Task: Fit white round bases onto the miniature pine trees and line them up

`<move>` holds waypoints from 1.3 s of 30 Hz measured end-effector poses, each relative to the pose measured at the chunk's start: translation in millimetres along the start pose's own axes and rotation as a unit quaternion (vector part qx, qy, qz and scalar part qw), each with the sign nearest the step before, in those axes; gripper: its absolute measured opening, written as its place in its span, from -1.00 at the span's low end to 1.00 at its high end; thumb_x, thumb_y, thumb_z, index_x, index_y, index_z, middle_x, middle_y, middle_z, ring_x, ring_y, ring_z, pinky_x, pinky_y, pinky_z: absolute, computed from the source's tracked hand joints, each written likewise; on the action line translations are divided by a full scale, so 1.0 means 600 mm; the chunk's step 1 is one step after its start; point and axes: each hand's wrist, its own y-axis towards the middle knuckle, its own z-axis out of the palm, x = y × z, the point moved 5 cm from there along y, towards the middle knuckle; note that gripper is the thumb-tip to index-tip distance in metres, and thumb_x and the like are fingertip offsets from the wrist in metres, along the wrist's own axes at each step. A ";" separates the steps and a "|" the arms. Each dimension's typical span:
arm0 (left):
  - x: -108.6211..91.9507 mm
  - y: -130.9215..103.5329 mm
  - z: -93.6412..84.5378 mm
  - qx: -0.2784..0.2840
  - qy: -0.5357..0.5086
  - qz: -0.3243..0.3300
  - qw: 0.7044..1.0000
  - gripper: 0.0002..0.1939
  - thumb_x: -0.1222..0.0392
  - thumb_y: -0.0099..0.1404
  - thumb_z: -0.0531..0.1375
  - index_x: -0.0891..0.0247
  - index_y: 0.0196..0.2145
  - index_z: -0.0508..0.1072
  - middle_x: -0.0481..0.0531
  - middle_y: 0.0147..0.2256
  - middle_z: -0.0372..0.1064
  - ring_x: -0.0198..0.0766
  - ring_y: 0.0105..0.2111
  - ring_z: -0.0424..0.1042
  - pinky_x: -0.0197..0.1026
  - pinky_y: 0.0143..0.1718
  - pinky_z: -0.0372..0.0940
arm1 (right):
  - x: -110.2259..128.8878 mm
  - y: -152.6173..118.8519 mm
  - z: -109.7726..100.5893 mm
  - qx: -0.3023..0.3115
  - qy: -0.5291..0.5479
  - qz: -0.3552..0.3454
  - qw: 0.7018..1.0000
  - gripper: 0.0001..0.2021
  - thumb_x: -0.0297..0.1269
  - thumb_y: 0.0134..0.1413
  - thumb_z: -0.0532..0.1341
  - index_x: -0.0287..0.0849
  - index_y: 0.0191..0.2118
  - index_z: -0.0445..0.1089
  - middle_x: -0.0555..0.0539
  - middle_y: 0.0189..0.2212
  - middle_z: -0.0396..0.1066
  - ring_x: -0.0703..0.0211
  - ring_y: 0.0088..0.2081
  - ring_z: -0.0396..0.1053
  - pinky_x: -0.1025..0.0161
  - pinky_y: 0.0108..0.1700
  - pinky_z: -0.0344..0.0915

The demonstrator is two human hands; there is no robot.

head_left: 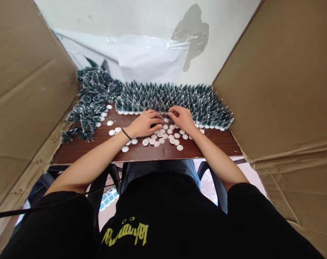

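On either side of the dark reddish-brown desk [141, 154] stand tall brown cardboard panels, the left panel [25, 82] and the right panel [282, 79], with a white backdrop [152, 21] rising behind the far edge. Someone in a black T-shirt [168, 212] sits at the near edge, both forearms reaching in over the desktop.

Along the far edge, from left of the middle to the right end, runs a dense block of frosted miniature pine trees [166, 95], upright in close rows, with white round bases showing along its front. Down the left side, from the far left corner towards the near one, lies a loose heap of frosted trees [93, 86], many tipped over at odd angles.

Near the middle of the desk, the left hand [147, 124] hovers low with its fingers spread and the thumb apart from them, just in front of the block. To its right, the right hand [181, 118] has its thumb and forefinger curled near each other by the block's front row; from where I stand I cannot tell whether they pinch anything.

Between the hands and the near edge, ring-marked white discs [180, 147] are scattered, some overlapping. Plain white discs [109, 123] lie farther left, between the heap and the left forearm. Slimmest of all is a black wristband [126, 134] on the left wrist.
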 end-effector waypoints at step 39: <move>0.011 -0.004 0.024 0.076 0.031 -0.009 0.997 -0.47 -0.11 0.50 -0.09 0.20 0.09 0.51 0.18 0.06 0.44 -0.02 0.07 0.27 0.00 0.11 0.11 | -0.047 0.001 -0.093 0.063 -0.214 -0.041 0.974 -0.74 -0.32 0.23 0.11 -0.11 -0.28 0.58 -0.15 -0.43 0.41 -0.09 -0.15 0.25 -0.13 -0.03 0.09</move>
